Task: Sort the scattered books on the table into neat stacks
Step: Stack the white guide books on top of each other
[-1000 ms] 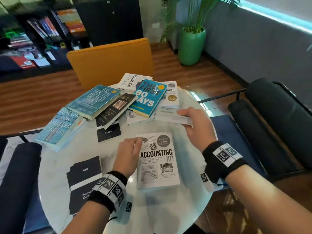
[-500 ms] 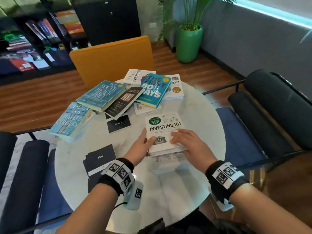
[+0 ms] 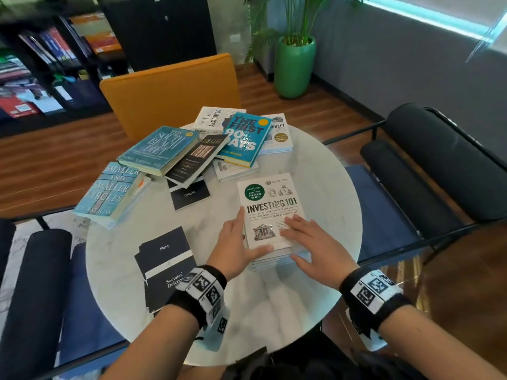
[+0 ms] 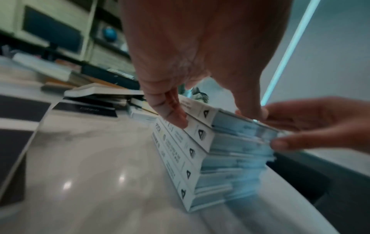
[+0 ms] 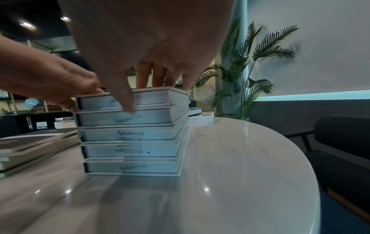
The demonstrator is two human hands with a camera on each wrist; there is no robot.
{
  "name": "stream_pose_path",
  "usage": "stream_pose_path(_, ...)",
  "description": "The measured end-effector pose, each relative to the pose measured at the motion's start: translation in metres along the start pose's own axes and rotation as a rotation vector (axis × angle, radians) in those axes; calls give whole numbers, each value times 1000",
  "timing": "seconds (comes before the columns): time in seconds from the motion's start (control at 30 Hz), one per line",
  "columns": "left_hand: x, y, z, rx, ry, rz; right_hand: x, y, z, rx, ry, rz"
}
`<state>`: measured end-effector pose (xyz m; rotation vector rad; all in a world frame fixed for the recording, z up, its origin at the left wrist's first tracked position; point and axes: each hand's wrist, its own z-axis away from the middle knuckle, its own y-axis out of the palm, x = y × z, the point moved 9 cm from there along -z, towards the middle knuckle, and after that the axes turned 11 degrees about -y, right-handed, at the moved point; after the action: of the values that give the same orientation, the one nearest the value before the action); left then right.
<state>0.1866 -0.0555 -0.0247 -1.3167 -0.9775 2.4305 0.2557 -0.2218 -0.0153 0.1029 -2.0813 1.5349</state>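
Note:
A stack of several white books, "Investing 101" (image 3: 270, 212) on top, stands on the round marble table (image 3: 274, 303) in front of me. My left hand (image 3: 236, 245) lies along the stack's left side, its fingers (image 4: 176, 115) touching the spines. Across from it, my right hand (image 3: 308, 238) rests flat on the top cover, thumb (image 5: 126, 101) down over the near page edges. Scattered behind are "The South Beach Diet" (image 3: 157, 148), "Smaller and Smaller Circles" (image 3: 109, 192), "The First 90 Days" (image 3: 244, 138), a dark "Girl Code" book (image 3: 197, 157) and "Anatomy 101" (image 3: 214, 119).
A pile of thin black booklets headed "Plato" (image 3: 164, 264) lies near-left; a "Caligula" booklet (image 3: 190, 194) sits mid-table. An orange chair (image 3: 170, 91) stands beyond the table, black chairs (image 3: 439, 165) on the right and left. A green plant pot (image 3: 295, 67) is far right.
My right hand brought "Investing 101" from the far pile and laid it over "Accounting 101". Both hands now press against the stack's sides and top, and the books sit more squarely.

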Motion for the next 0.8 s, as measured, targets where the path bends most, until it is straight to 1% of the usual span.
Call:
stream_pose_path(0.07,1,10,6,1,35,-168,1,-1,-1,-20,-19,68)
stream_pose_path(0.13,3,13,10,-45,55,-257,1,-1,-1,-65,-14,87)
stream_pose_path(0.2,3,13,12,-81,75,-259,2,-3,1,-109,-5,101)
stream_pose_path(0.3,4,13,14,-98,78,-205,4,-6,2,-144,-21,135)
stream_pose_path(0.47,4,13,12,-103,98,-135,8,-10,1,-123,-6,151)
stream_pose_path(0.57,7,10,10,-63,88,-87,6,-18,0,-94,26,103)
stream_pose_path(0.63,5,7,8,-5,50,35,-1,-28,-5,-108,96,47)
stream_pose_path(0.7,3,5,3,53,-22,245,-17,-36,-13,-135,227,8)
stream_pose_path(0.73,4,7,-2,83,-74,304,-29,-34,-16,-119,318,-26)
stream_pose_path(0.8,9,13,-15,152,-186,332,-51,-22,-21,-15,506,-150)
